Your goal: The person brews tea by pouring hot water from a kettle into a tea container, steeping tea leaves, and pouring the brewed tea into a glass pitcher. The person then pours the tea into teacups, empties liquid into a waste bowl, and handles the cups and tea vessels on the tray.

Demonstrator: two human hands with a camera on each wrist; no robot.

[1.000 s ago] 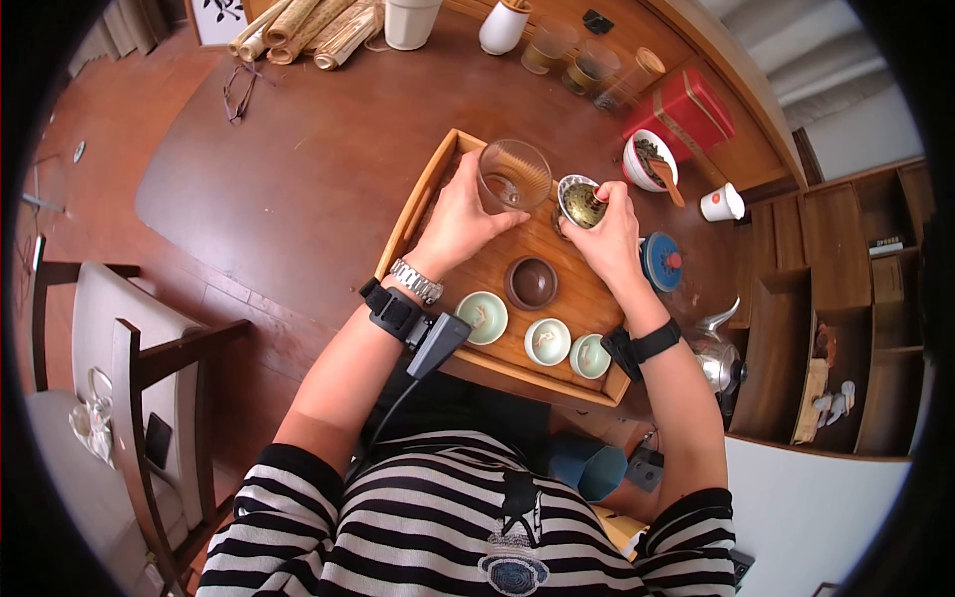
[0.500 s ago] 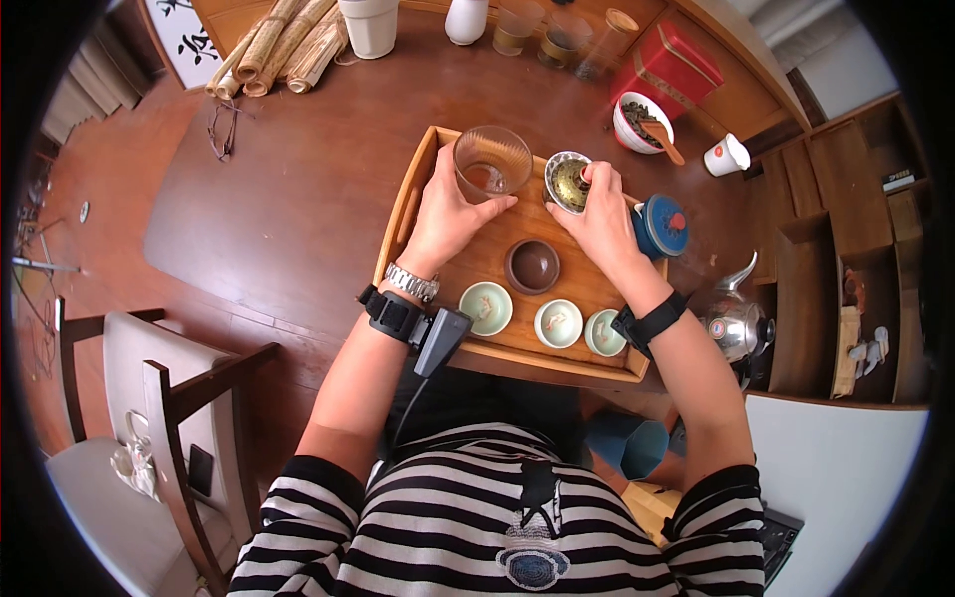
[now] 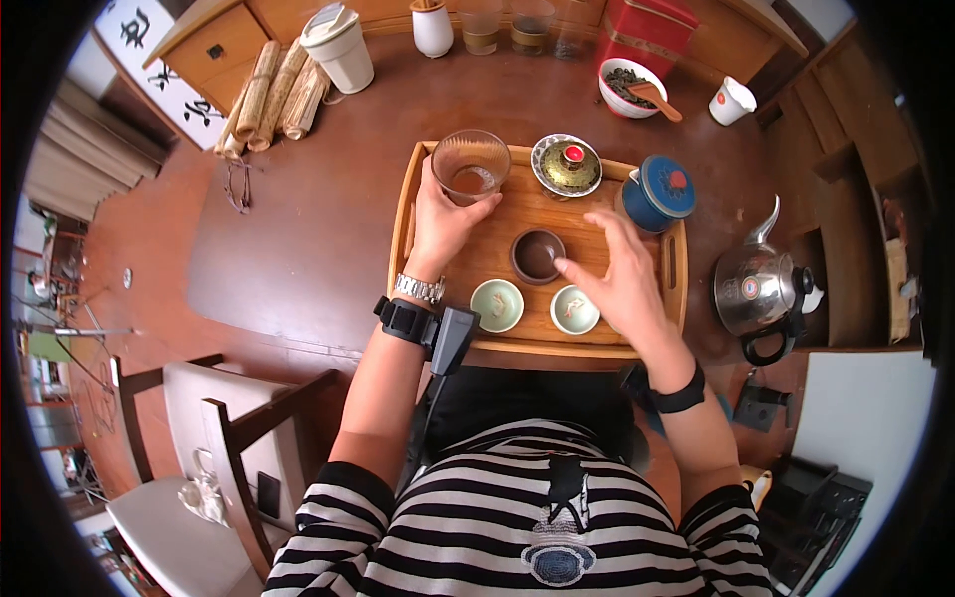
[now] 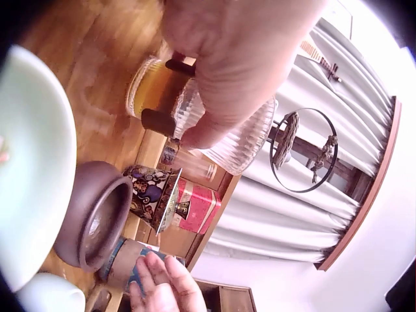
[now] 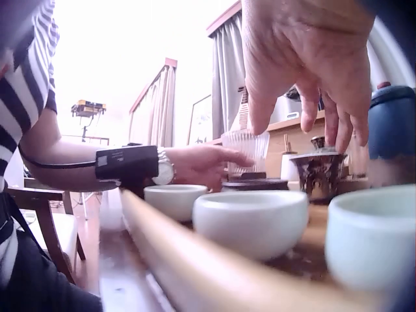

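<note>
My left hand [image 3: 443, 224] grips a ribbed glass pitcher [image 3: 470, 154] at the back left of the wooden tray [image 3: 403, 214]. Amber liquid shows low in the pitcher in the left wrist view, near a dark band round the glass. Fingers spread and holding nothing, my right hand [image 3: 627, 284] hovers over the tray's right side. A patterned lidded bowl [image 3: 567, 171] stands on its saucer at the back. Between the hands sits a brown clay cup [image 3: 538, 256], with pale green cups [image 3: 496, 305] in front. A third green cup [image 5: 374, 240] is hidden under my right hand in the head view.
A blue lidded pot [image 3: 652, 194] stands at the tray's right back corner, and a steel kettle [image 3: 748, 289] to the right. Behind are a bowl of dry tea leaves [image 3: 629, 90] with a wooden scoop, a paper cup [image 3: 732, 101] and bamboo rolls [image 3: 261, 99].
My right hand has let go of the lidded bowl and drawn back toward me, its fingers opening. My left hand still holds the glass pitcher. The head view has shifted.
</note>
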